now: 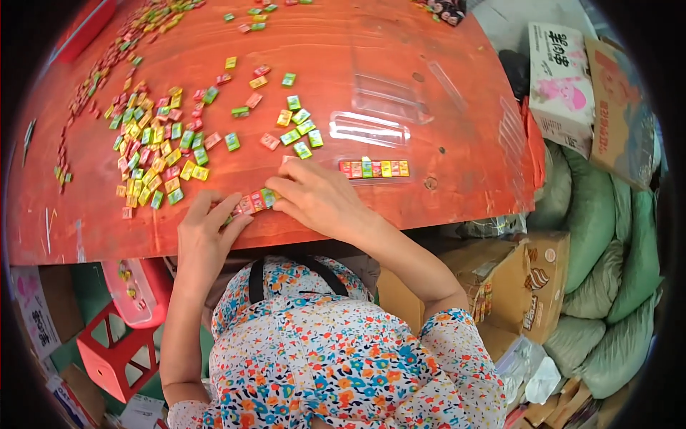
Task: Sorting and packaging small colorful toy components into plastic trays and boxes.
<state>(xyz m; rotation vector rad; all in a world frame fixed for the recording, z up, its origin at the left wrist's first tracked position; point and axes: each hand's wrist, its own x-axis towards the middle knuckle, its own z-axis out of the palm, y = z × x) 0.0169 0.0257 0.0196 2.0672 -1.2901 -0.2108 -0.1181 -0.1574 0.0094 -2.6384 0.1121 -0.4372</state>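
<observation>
Near the table's front edge, a short row of small coloured candy packs [255, 201] lies between my two hands. My left hand [204, 227] has its fingers closed at the left end of the row. At the other end, my right hand [314, 196] grips the packs with thumb and fingers, hiding part of them. Just right of that hand, a clear plastic tray [386, 181] holds a line of similar red, green and yellow packs [374, 169]. A loose group of green and yellow packs [301, 132] lies beyond my right hand.
A large heap of loose packs [153, 146] covers the table's left side. Clear plastic trays [369, 129] lie on the red table [464, 179] at right. Below stand a red stool [107, 357], a pink bin [139, 293], an open carton [547, 286] and green sacks [586, 207].
</observation>
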